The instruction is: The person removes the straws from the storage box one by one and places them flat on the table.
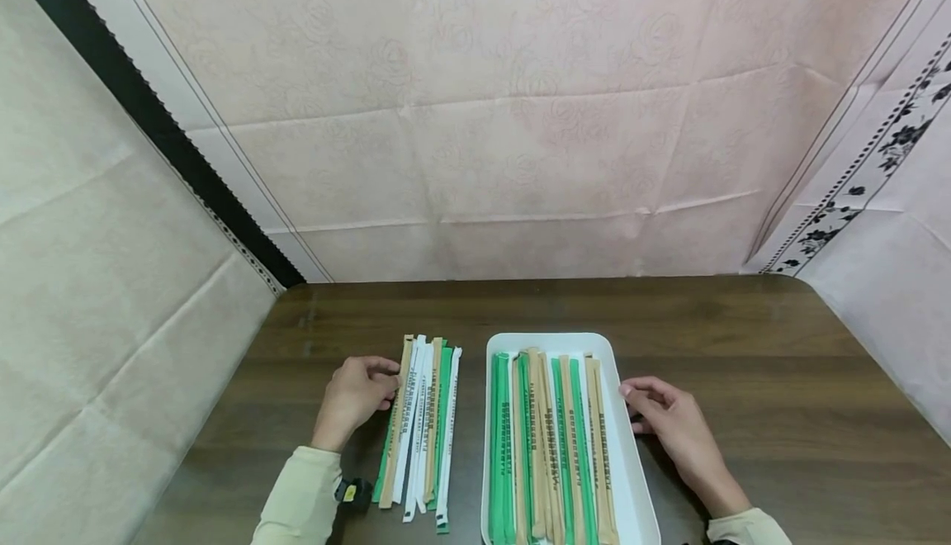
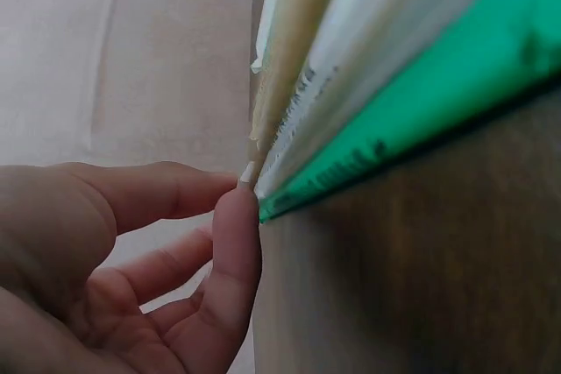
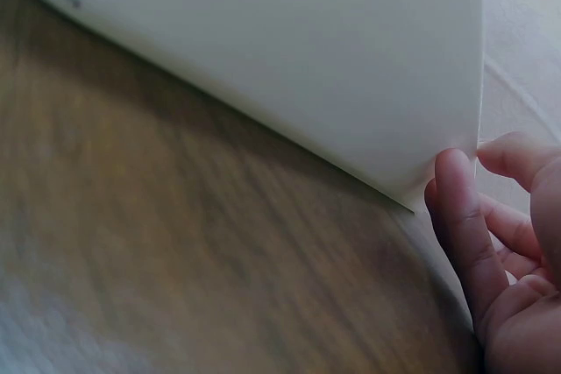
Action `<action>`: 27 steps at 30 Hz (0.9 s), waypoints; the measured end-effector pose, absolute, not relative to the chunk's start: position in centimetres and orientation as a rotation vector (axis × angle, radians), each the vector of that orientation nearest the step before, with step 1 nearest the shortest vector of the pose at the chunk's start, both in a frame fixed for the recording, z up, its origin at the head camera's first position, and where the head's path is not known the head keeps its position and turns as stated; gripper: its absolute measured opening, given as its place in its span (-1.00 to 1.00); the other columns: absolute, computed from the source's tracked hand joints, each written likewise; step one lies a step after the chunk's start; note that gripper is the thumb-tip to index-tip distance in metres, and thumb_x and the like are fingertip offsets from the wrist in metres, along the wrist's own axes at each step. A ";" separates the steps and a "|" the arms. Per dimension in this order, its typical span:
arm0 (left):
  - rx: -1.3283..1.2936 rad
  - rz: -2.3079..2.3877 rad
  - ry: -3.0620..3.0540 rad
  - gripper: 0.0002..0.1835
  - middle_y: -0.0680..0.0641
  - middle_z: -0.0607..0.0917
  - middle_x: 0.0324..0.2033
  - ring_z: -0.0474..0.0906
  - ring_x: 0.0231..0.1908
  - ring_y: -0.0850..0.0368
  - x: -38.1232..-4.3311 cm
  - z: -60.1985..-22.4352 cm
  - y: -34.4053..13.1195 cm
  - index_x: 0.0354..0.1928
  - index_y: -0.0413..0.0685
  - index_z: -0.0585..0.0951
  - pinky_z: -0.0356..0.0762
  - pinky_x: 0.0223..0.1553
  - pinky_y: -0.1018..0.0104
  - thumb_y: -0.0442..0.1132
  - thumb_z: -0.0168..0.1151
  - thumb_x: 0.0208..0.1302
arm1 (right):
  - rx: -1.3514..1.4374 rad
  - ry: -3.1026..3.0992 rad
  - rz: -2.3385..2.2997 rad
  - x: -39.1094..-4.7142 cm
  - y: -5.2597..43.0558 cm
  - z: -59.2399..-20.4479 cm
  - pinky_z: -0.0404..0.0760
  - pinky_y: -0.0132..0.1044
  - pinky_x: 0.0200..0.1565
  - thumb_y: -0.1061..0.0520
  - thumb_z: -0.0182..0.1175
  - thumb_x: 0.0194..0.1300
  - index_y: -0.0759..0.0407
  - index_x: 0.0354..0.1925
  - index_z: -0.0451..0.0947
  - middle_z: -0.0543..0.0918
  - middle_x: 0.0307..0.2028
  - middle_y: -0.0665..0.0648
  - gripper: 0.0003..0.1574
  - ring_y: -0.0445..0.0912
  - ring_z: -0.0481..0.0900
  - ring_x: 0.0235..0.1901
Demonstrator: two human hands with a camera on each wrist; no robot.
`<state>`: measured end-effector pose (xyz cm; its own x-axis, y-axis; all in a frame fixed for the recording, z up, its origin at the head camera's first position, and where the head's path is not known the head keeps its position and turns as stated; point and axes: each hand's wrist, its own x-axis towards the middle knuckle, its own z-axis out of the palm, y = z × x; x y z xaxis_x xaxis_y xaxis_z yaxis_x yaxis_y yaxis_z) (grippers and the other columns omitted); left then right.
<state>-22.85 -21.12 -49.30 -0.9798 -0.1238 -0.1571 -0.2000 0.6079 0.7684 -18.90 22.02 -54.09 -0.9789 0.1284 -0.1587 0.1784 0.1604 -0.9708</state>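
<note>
At the left, a pile of slim, long wrapped packets [image 1: 422, 429] in beige, white and green lies on the table, printed with dark lettering. My left hand [image 1: 360, 400] is at the pile's left edge. Seen from the left wrist, its thumb and forefinger pinch the edge of a pale packet [image 2: 248, 172], close above a green packet [image 2: 386, 129]. A white tray [image 1: 627, 462] to the right of the pile holds several similar green and beige packets [image 1: 550, 446] side by side. My right hand [image 1: 672, 425] pinches the tray's right rim between thumb and forefinger.
Both the pile and the tray are on a brown wooden table [image 1: 765, 347]. A pale patterned cloth [image 1: 520, 116] hangs behind its far edge, with more cloth at both sides. A dark band [image 1: 149, 107] runs down the left cloth.
</note>
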 end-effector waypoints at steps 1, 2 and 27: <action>-0.270 1.317 2.744 -0.75 -0.11 0.77 -0.28 0.71 -0.42 0.13 -22.8 -49.3 -21.2 0.06 -0.22 0.75 0.75 -0.33 0.22 -0.27 0.36 0.43 | 0.306 2.362 -1.989 -18.9 22.0 -54.1 0.76 -0.26 -0.25 0.06 0.30 0.53 0.43 0.17 0.60 0.75 -0.22 0.12 -0.52 -0.17 0.68 -0.28; -0.263 1.312 2.753 -0.76 -0.10 0.77 -0.28 0.70 -0.42 0.13 -22.8 -49.3 -21.2 0.06 -0.20 0.75 0.75 -0.34 0.22 -0.26 0.35 0.44 | 0.300 2.361 -1.993 -18.9 22.0 -54.1 0.76 -0.26 -0.25 0.06 0.30 0.53 0.44 0.17 0.60 0.75 -0.22 0.12 -0.52 -0.17 0.67 -0.27; 0.143 1.640 2.317 -0.72 -0.25 0.80 -0.14 0.80 -0.26 -0.11 -20.6 -44.7 -9.1 0.09 -0.25 0.67 0.78 -0.12 0.06 -0.22 0.30 0.49 | 0.288 2.339 -2.000 -19.0 22.1 -54.2 0.76 -0.27 -0.25 0.04 0.31 0.53 0.43 0.20 0.59 0.75 -0.20 0.09 -0.48 -0.18 0.68 -0.26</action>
<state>-20.58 -9.09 -44.71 -0.9504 0.2507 -0.1840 -0.0901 0.3442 0.9346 -19.02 22.06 -54.19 -0.9814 0.1084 -0.1587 0.1736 0.1458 -0.9740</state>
